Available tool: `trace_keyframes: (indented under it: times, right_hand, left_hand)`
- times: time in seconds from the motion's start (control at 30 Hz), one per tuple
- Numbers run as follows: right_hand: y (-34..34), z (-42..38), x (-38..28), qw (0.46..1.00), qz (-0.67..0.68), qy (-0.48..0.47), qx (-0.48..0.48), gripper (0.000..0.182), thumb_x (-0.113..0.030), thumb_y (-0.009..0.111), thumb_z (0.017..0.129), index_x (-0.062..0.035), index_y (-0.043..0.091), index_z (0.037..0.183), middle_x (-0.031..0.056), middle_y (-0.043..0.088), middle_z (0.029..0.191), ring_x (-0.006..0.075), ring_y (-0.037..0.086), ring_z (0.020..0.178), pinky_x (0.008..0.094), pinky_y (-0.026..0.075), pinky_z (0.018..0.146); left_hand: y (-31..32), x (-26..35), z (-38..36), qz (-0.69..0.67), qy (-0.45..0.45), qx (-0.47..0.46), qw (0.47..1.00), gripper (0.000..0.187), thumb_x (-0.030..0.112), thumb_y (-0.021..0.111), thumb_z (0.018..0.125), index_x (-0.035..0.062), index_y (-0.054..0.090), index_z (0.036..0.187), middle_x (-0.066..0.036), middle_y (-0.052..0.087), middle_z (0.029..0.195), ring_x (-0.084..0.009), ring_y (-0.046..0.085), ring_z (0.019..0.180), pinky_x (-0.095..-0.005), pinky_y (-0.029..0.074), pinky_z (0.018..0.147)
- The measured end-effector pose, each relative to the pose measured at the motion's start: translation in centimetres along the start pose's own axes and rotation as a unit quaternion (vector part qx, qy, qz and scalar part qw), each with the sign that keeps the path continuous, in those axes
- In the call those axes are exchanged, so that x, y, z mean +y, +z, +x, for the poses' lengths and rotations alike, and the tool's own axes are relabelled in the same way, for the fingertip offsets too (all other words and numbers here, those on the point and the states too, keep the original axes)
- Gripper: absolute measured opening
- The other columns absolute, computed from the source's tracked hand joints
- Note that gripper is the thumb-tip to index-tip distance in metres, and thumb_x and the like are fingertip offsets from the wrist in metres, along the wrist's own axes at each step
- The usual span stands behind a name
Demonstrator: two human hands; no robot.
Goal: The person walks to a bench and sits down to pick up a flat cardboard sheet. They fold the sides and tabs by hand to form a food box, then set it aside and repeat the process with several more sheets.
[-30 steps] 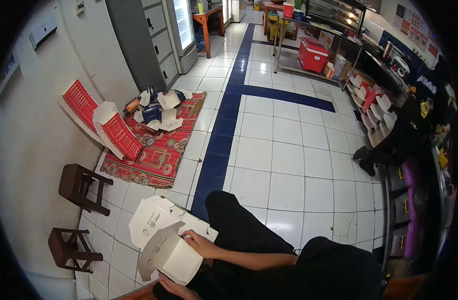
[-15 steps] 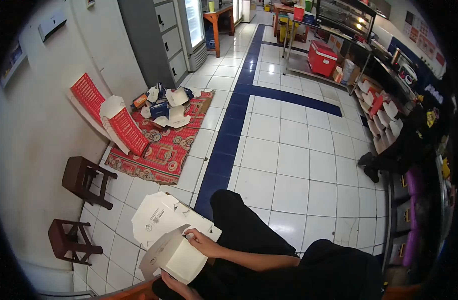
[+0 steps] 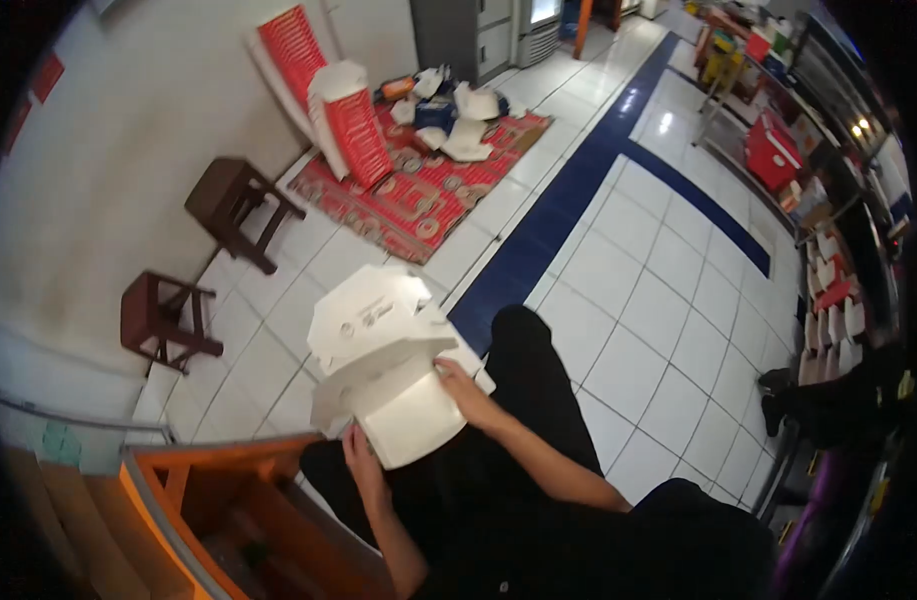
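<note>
A partly folded white cardboard food box point(image 3: 413, 418) rests over my lap, its side flap raised on the left. My right hand point(image 3: 465, 396) grips the box's far right edge, fingers bent over the rim. At the near left corner, my left hand point(image 3: 364, 462) holds the box wall, with some fingers hidden behind the cardboard. Just beyond it lie flat, unfolded white box blanks point(image 3: 368, 318) with small dark print, beside my knee. The folded box overlaps them in part.
Two brown stools point(image 3: 233, 205) stand by the left wall. A red patterned mat point(image 3: 423, 205) holds red-printed stacks point(image 3: 358, 135) and a pile of boxes point(image 3: 458, 120). An orange wooden frame point(image 3: 213, 455) is close at my left. Someone's dark shoes point(image 3: 773, 400) show at right.
My view has swung left and down, so the stools and mat sit differently in the frame. My left forearm now shows, its hand at the box's near left corner. Both hands still hold the box.
</note>
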State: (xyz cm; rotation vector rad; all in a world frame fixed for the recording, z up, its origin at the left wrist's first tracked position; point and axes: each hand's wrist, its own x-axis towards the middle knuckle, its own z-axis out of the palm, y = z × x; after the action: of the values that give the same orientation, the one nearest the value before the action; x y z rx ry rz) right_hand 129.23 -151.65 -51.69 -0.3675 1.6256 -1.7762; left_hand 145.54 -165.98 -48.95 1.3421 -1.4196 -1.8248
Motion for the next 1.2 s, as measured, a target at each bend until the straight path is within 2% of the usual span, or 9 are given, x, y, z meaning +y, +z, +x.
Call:
trace_keyframes:
  times: [0.07,0.3,0.67,0.73,0.87,0.93,1.0,1.1,1.2]
  right_hand:
    - [0.3,-1.1,-4.7,0.996,0.032,0.079,-0.005,0.043,-0.02,0.036,0.101,-0.0052,0.038,0.141,0.0135,0.051,0.127,0.0186,0.048,0.118,0.0293,0.036,0.1]
    - [-0.6,-0.7,-4.6,0.993,0.046,0.106,-0.028,0.059,-0.027,0.041,0.09,-0.0094,0.035,0.146,0.0119,0.049,0.133,0.0217,0.048,0.118,0.0322,0.035,0.101]
    - [-0.3,-1.3,-6.1,0.992,0.031,0.092,-0.083,0.063,-0.025,0.043,0.088,-0.0109,0.033,0.148,0.0126,0.044,0.136,0.0207,0.049,0.114,0.0333,0.04,0.094]
    - [-0.3,-1.8,-7.4,0.982,0.039,0.16,-0.09,0.06,-0.018,0.039,0.09,-0.0085,0.031,0.149,0.0155,0.05,0.125,0.0211,0.051,0.109,0.0315,0.039,0.094]
    - [-0.9,-1.4,-5.6,0.986,-0.013,0.103,-0.128,0.064,-0.022,0.045,0.088,-0.0162,0.029,0.15,0.0098,0.048,0.125,0.0175,0.051,0.105,0.0301,0.043,0.085]
    - [-0.8,-1.5,-5.7,0.985,0.009,0.109,-0.13,0.064,-0.017,0.046,0.09,-0.0113,0.027,0.151,0.0078,0.049,0.1,0.0185,0.047,0.094,0.03,0.038,0.089]
    - [-0.8,-1.3,-4.7,0.989,0.013,0.073,-0.13,0.063,-0.017,0.047,0.091,-0.0094,0.029,0.15,0.0047,0.047,0.096,0.0161,0.044,0.088,0.0281,0.038,0.083]
    - [-0.7,-1.2,-4.9,0.99,0.01,0.087,-0.113,0.062,-0.018,0.047,0.09,-0.008,0.03,0.149,0.0026,0.046,0.093,0.0142,0.043,0.085,0.0266,0.037,0.081]
    - [-1.0,-0.9,-3.9,0.989,0.002,0.084,-0.125,0.061,-0.019,0.045,0.091,-0.0178,0.03,0.15,0.0053,0.051,0.112,0.0131,0.046,0.093,0.0249,0.04,0.075]
  left_hand:
    - [0.8,1.5,-0.9,-0.014,-0.04,-0.038,0.998,0.048,0.035,0.049,0.101,-0.0016,0.049,0.131,-0.013,0.059,0.117,-0.0204,0.054,0.109,-0.0313,0.041,0.096]
    - [0.8,0.8,-0.7,0.007,0.001,-0.035,0.999,0.044,0.034,0.045,0.102,-0.0017,0.05,0.127,-0.012,0.06,0.115,-0.0184,0.055,0.105,-0.0294,0.042,0.092]
    - [-0.1,0.5,-0.2,-0.011,0.011,-0.019,1.0,0.037,0.028,0.043,0.101,-0.001,0.052,0.123,-0.009,0.06,0.109,-0.0167,0.057,0.098,-0.0289,0.044,0.088]
    - [-0.2,0.7,-0.4,-0.013,0.0,-0.015,1.0,0.037,0.028,0.043,0.101,-0.0011,0.052,0.123,-0.009,0.06,0.109,-0.0167,0.057,0.099,-0.0289,0.044,0.088]
    - [-0.3,1.1,-0.4,-0.01,0.018,-0.02,1.0,0.037,0.027,0.043,0.101,-0.0012,0.052,0.123,-0.008,0.06,0.107,-0.0165,0.057,0.098,-0.029,0.044,0.087]
    - [0.1,1.4,-0.9,-0.002,0.009,-0.022,1.0,0.038,0.029,0.043,0.101,-0.001,0.053,0.122,-0.008,0.06,0.106,-0.0164,0.057,0.096,-0.0295,0.045,0.086]
    - [-0.1,1.3,-0.8,-0.028,-0.003,-0.012,1.0,0.038,0.031,0.043,0.102,-0.0007,0.053,0.121,-0.008,0.06,0.106,-0.0168,0.058,0.094,-0.0301,0.045,0.085]
    - [-0.8,0.7,-0.3,-0.001,-0.003,-0.031,1.0,0.04,0.033,0.043,0.102,-0.0013,0.053,0.121,-0.009,0.059,0.107,-0.0179,0.058,0.096,-0.0305,0.045,0.086]
    - [-0.1,0.3,-0.2,0.001,0.017,-0.003,1.0,0.045,0.038,0.041,0.101,-0.0009,0.052,0.121,-0.011,0.059,0.107,-0.0206,0.059,0.096,-0.0342,0.046,0.083]
